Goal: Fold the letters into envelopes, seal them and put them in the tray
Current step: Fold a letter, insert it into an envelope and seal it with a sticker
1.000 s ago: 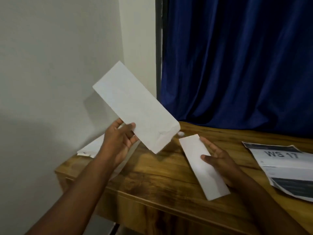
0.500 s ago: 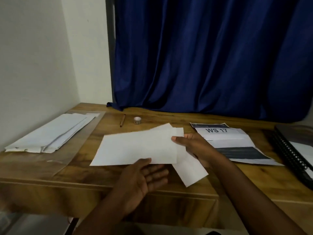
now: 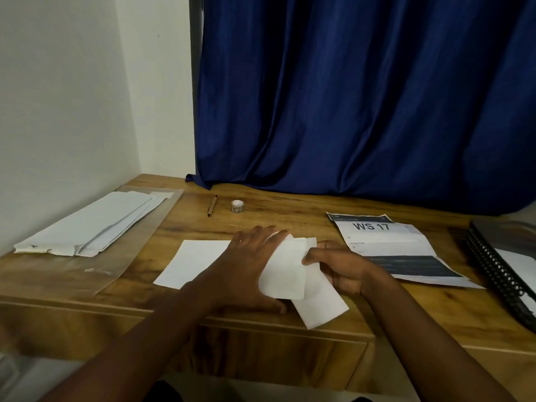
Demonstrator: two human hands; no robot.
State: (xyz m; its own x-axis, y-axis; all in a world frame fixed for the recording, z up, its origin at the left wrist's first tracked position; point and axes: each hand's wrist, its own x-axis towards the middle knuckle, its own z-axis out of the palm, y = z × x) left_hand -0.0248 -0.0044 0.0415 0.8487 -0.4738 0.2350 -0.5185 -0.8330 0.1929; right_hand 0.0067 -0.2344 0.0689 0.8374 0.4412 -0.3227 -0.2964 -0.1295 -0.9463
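A white envelope lies flat on the wooden desk near its front edge. My left hand rests flat on it with fingers spread, covering its middle. The envelope's right end curls up. My right hand pinches a folded white letter at that end, thumb on top. The letter's lower end sticks out towards the desk's front edge. A clear plastic tray at the left holds a stack of white envelopes.
A pen and a small roll of tape lie at the back. A printed sheet marked WS 17 lies to the right, with a spiral-bound notebook at the far right. A blue curtain hangs behind.
The envelope came down from the air onto the desk. My left hand moved from its near edge onto its top. My right hand brought the folded letter to the envelope's right end.
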